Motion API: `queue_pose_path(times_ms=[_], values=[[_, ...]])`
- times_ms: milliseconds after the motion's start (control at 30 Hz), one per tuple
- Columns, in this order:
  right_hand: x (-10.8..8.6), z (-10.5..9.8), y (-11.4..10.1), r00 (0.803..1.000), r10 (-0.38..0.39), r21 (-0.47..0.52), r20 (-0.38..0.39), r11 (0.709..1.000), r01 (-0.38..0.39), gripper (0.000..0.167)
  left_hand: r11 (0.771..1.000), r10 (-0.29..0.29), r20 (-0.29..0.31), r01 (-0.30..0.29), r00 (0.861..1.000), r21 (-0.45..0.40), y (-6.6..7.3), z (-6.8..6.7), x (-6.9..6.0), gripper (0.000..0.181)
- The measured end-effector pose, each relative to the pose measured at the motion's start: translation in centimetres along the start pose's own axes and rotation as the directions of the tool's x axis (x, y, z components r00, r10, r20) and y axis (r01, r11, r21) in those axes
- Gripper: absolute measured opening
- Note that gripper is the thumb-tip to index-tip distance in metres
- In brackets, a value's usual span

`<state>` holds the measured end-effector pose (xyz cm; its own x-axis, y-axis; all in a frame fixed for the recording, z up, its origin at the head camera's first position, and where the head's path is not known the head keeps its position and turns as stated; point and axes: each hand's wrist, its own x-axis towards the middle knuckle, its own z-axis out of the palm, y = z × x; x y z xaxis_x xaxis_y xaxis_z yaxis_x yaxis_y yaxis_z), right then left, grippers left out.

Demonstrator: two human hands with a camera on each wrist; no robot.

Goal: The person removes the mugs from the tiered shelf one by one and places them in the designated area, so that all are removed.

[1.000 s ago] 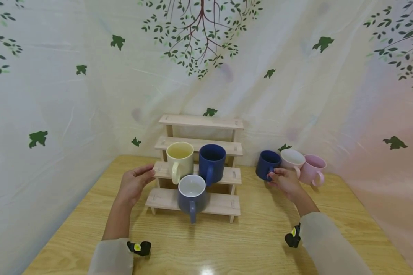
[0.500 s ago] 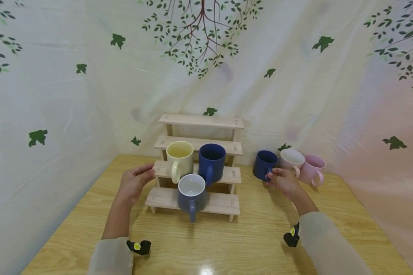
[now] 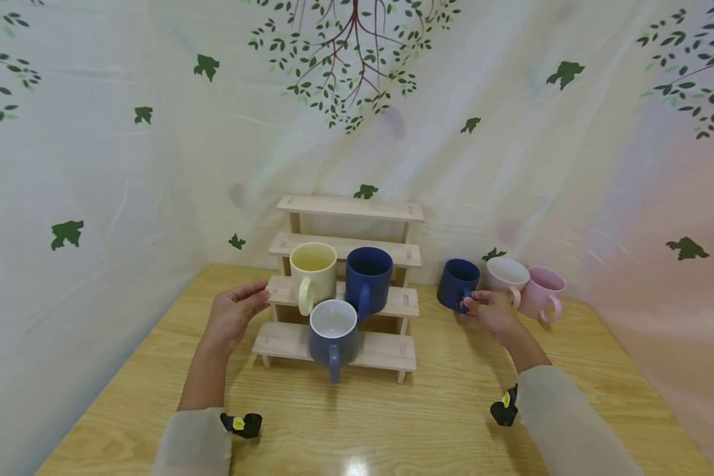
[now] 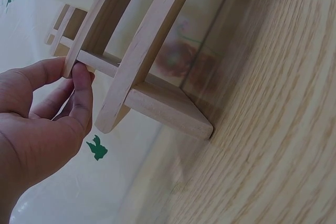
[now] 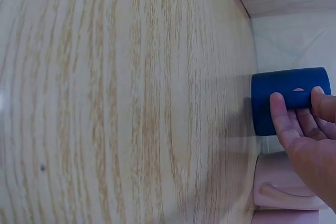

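Note:
My left hand (image 3: 231, 318) pinches the left end of a step of the wooden tiered shelf (image 3: 387, 354); the left wrist view shows thumb and fingers around the board's end (image 4: 73, 59). At the back right, my right hand (image 3: 495, 316) holds the handle of a dark blue mug (image 3: 455, 285), which stands upright on the table. In the right wrist view, fingers and thumb curl round the handle of that blue mug (image 5: 265, 87). On the shelf stand a yellow mug (image 3: 313, 268) and another dark blue mug (image 3: 370, 277), with a grey-blue mug (image 3: 333, 340) on the lowest step.
Right of the held mug stand a white-lined pale pink mug (image 3: 506, 272) and a pink mug (image 3: 540, 291), close together. A leaf-patterned cloth (image 3: 440, 172) hangs behind the wooden table (image 3: 440, 423). The shelf's upper two steps rise behind the mugs.
The blue mug in my right hand has shifted slightly left, away from the pale pink mug, then stays put. My left hand keeps its hold on the shelf.

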<state>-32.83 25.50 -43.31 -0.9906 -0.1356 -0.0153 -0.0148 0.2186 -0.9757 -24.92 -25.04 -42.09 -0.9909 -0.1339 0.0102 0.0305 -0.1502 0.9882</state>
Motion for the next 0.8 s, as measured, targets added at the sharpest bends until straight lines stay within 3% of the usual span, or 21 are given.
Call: queue_pose_path(times_ms=[800], values=[[-0.34, -0.03, 0.23, 0.998, 0.003, -0.013, -0.059, 1.0, -0.004, 0.028, 1.0, 0.015, 0.009, -0.015, 1.0, -0.001, 0.01, 0.1, -0.02, 0.047]])
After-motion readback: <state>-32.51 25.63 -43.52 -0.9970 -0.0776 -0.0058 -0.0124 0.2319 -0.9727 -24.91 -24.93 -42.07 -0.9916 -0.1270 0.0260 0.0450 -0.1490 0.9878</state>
